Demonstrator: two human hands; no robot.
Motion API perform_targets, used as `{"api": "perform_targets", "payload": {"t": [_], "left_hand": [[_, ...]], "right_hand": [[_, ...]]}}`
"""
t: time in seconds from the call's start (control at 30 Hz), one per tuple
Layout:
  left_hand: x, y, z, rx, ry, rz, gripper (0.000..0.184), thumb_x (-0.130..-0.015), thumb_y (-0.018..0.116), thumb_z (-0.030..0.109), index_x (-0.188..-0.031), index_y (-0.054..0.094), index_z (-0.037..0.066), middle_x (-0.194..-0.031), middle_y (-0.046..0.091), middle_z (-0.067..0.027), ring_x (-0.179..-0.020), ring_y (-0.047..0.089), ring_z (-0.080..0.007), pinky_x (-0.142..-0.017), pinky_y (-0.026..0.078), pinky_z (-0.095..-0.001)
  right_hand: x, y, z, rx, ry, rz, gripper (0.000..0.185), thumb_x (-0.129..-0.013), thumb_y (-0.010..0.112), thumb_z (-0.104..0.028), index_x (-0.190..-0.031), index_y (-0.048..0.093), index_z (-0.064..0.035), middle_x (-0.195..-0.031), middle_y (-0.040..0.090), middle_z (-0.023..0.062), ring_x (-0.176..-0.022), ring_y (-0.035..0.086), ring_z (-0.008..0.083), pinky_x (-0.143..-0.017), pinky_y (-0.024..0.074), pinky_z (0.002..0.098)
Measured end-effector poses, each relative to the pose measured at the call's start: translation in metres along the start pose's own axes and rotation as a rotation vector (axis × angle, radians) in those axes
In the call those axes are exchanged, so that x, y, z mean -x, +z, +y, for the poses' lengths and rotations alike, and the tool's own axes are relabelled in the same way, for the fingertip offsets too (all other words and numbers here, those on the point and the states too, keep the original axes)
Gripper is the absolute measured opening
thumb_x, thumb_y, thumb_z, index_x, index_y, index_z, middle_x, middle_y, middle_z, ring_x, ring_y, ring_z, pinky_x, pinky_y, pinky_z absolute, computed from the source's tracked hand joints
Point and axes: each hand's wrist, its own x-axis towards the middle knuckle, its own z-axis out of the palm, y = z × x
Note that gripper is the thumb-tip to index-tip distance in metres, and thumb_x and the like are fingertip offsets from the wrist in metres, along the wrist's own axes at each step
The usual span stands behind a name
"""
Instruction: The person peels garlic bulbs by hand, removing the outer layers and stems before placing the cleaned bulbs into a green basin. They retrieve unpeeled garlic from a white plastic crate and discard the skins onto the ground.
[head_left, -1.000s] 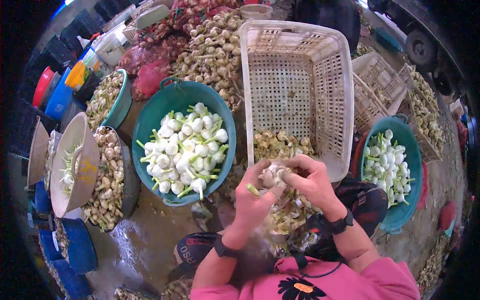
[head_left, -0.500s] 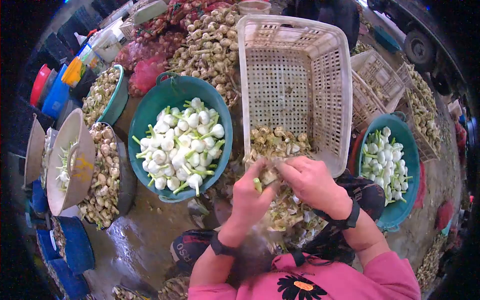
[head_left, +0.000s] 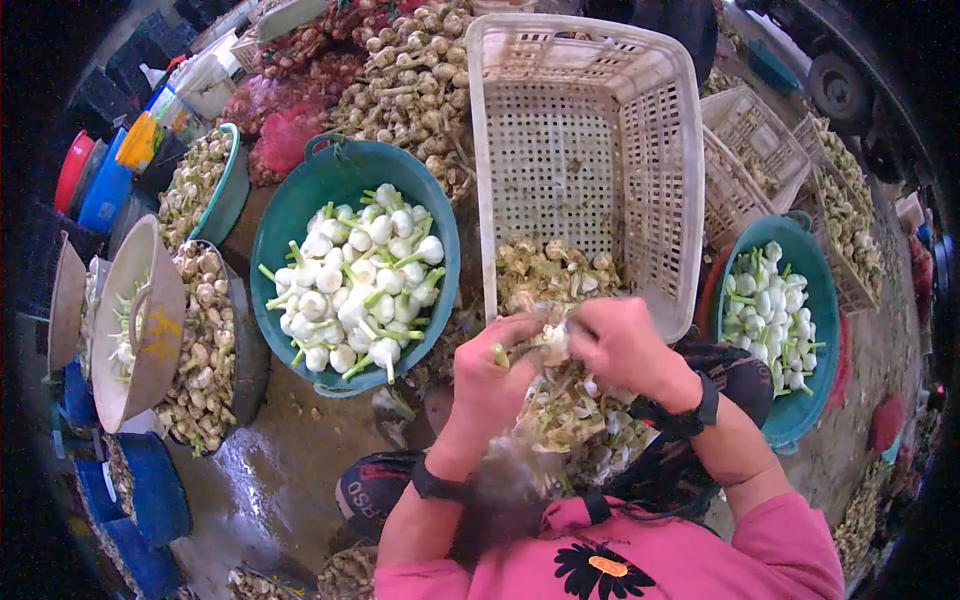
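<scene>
my left hand is just below the middle of the frame, with its fingers closed around a garlic bulb. the bulb's cut green stem pokes out by my thumb. my right hand is close beside it, on the right side of the bulb. its fingers are bent in and a bit blurry, so i can't tell if they pinch anything.

under my hands, in the lower middle, is a messy pile of garlic skins. just above my hands is a big white plastic crate with lots of holes. brown garlic lies in its near end.

left of the middle is a round green tub full of clean white garlic bulbs with short green stems. on the right is another green tub, and it has white garlic bulbs too. at the top is a big heap of dirty garlic. i have a black band on each wrist and a pink shirt at the bottom.
</scene>
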Motion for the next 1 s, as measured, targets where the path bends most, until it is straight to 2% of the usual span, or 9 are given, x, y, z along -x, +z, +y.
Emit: {"api": "perform_targets", "payload": {"t": [0.07,0.17,0.2,0.3,0.33,0.43,0.53,0.77,1.0], "left_hand": [[-0.002,-0.006,0.006,0.223,-0.131,-0.059,0.027,-0.072,0.065,-0.001,-0.099,0.063,-0.004,-0.1,0.066,-0.0131,-0.091,0.063,-0.0199,-0.083,0.049,-0.0315],[-0.003,-0.022,0.029,0.585,-0.313,-0.161,0.027,-0.073,0.063,0.0,-0.099,0.063,-0.005,-0.099,0.065,-0.0149,-0.091,0.063,-0.0204,-0.083,0.049,-0.0324],[-0.003,-0.026,0.031,0.678,-0.325,-0.191,0.027,-0.074,0.062,0.001,-0.1,0.063,-0.006,-0.098,0.065,-0.0158,-0.091,0.063,-0.0211,-0.082,0.049,-0.0327],[-0.004,-0.029,0.031,0.822,-0.291,-0.211,0.029,-0.076,0.063,0.009,-0.102,0.061,-0.005,-0.101,0.064,-0.0183,-0.091,0.062,-0.0227,-0.083,0.049,-0.0329],[-0.002,-0.029,0.03,0.857,-0.295,-0.197,0.03,-0.076,0.064,0.01,-0.101,0.061,-0.005,-0.102,0.064,-0.0185,-0.092,0.062,-0.0231,-0.083,0.049,-0.0331],[-0.001,-0.026,0.027,0.887,-0.289,-0.219,0.028,-0.079,0.062,0.01,-0.104,0.06,-0.004,-0.11,0.061,-0.0189,-0.098,0.06,-0.0238,-0.086,0.048,-0.0337],[-0.006,-0.015,0.014,0.834,-0.285,-0.237,0.031,-0.082,0.06,0.008,-0.111,0.057,-0.005,-0.115,0.058,-0.0179,-0.102,0.058,-0.0233,-0.088,0.047,-0.0342],[-0.001,-0.01,0.015,0.668,-0.432,-0.235,0.052,-0.076,0.068,0.013,-0.122,0.049,-0.004,-0.112,0.059,-0.0114,-0.096,0.059,-0.0176,-0.084,0.049,-0.0302],[-0.003,-0.009,0.015,0.723,-0.515,-0.192,0.048,-0.076,0.063,0.007,-0.121,0.051,-0.005,-0.107,0.061,-0.0104,-0.092,0.06,-0.0163,-0.08,0.05,-0.0283]], "right_hand": [[-0.005,-0.001,0.011,-0.222,0.173,0.115,0.015,-0.071,0.054,-0.011,-0.066,0.055,0.0034,-0.06,0.057,0.0185,-0.059,0.057,0.0355,-0.053,0.0447,0.0403],[0.01,0.038,0.08,0.124,0.19,0.079,0.017,-0.07,0.057,-0.014,-0.066,0.055,0.0023,-0.061,0.056,0.0193,-0.059,0.056,0.0382,-0.053,0.0444,0.0426],[0.019,0.04,0.083,0.287,0.26,-0.162,0.019,-0.07,0.059,-0.018,-0.067,0.057,0.0006,-0.066,0.058,0.021,-0.063,0.056,0.0398,-0.056,0.0447,0.0438],[0.031,0.026,0.081,0.356,0.254,-0.294,0.029,-0.079,0.055,-0.027,-0.07,0.062,-0.0004,-0.073,0.062,0.021,-0.07,0.06,0.0383,-0.063,0.0486,0.0451],[0.021,0.018,0.079,0.268,0.365,-0.261,0.03,-0.081,0.056,-0.029,-0.081,0.066,-0.0014,-0.077,0.064,0.0185,-0.074,0.063,0.0317,-0.068,0.0495,0.0399],[0.003,-0.028,0.026,-1.122,0.607,0.077,0.035,-0.08,0.059,-0.031,-0.096,0.065,-0.0005,-0.081,0.065,0.0144,-0.079,0.063,0.0222,-0.071,0.0482,0.0336],[-0.001,-0.049,-0.004,-0.697,0.214,-0.389,0.035,-0.081,0.061,-0.027,-0.103,0.063,0.0001,-0.085,0.066,0.0101,-0.079,0.061,0.0151,-0.072,0.047,0.0301],[0.016,-0.018,-0.008,-0.216,-0.151,0.138,0.025,-0.074,0.063,-0.008,-0.099,0.066,-0.0062,-0.081,0.064,0.0087,-0.077,0.061,0.0238,-0.068,0.0474,0.0335],[0.009,-0.023,-0.011,0.233,-0.486,0.127,0.031,-0.066,0.059,-0.01,-0.096,0.06,-0.0031,-0.074,0.056,0.0053,-0.072,0.056,0.0242,-0.064,0.0471,0.0351]]}}
